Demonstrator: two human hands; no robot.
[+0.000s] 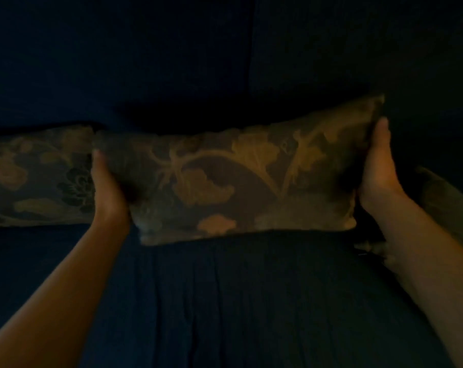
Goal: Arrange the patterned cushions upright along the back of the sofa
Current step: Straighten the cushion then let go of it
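Note:
The scene is very dim. A floral patterned cushion (238, 179) stands on its long edge on the dark blue sofa seat (225, 301), its top tipped toward the backrest (172, 62). My left hand (106, 181) grips its left end and my right hand (379, 166) grips its right end. A second patterned cushion (36, 176) stands against the backrest at the left, touching the held one. Behind my right forearm part of a third cushion (445, 200) shows.
The backrest has a seam (251, 49) between two back pads. Something small and pale (371, 248) lies on the seat under my right forearm; I cannot tell what it is.

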